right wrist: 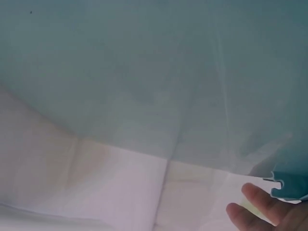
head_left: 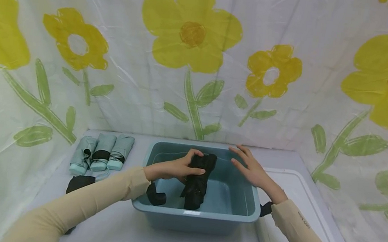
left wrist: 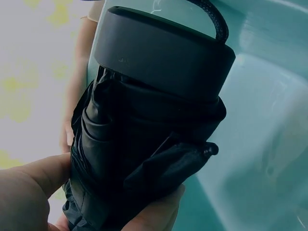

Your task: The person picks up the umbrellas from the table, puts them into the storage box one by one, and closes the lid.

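My left hand (head_left: 180, 168) grips a folded black umbrella (head_left: 195, 193) inside the blue-grey bin (head_left: 199, 213). In the left wrist view, the umbrella's flat handle end (left wrist: 163, 53) with its cord loop points away from the hand, and loose black cloth bunches under the thumb. My right hand (head_left: 252, 171) is over the bin's right rim, fingers spread and holding nothing; the right wrist view shows its fingertips (right wrist: 257, 199) near the bin's edge. A black piece (head_left: 156, 195) shows at the bin's left side, partly hidden by my left sleeve.
Three pale teal folded umbrellas (head_left: 102, 151) lie at the table's back left. Near them, a black bundle (head_left: 80, 182) is partly covered by my left forearm. Right of the bin lies a white lid (head_left: 299, 218), with a black item (head_left: 265, 209) by its edge. A flowered curtain (head_left: 115, 97) surrounds the table.
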Action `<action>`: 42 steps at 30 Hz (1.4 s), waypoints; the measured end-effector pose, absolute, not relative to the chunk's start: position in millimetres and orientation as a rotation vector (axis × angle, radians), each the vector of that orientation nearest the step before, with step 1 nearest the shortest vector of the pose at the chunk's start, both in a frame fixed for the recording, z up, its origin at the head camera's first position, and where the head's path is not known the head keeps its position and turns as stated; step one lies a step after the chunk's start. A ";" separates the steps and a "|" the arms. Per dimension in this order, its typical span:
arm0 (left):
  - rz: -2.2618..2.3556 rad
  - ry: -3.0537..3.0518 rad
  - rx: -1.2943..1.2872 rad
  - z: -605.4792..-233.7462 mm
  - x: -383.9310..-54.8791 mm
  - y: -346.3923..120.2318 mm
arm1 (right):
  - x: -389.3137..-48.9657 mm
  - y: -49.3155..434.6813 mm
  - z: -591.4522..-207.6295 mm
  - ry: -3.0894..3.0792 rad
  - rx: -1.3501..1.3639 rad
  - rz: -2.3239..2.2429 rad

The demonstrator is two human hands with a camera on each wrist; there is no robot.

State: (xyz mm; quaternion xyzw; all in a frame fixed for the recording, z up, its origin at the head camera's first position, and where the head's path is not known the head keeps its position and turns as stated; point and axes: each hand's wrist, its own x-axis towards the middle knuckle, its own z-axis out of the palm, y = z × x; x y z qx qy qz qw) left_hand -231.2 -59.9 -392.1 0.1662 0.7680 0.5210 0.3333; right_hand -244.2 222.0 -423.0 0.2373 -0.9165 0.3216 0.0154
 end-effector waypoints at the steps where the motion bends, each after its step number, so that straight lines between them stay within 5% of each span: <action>1: 1.358 2.004 0.438 -392.8 -232.1 -59.1 | -244.7 221.8 -422.4 -2.852 0.741 0.999; 42: 1.468 1.871 0.261 -440.2 -239.2 5.6 | -244.3 220.8 -425.1 -2.838 0.734 1.030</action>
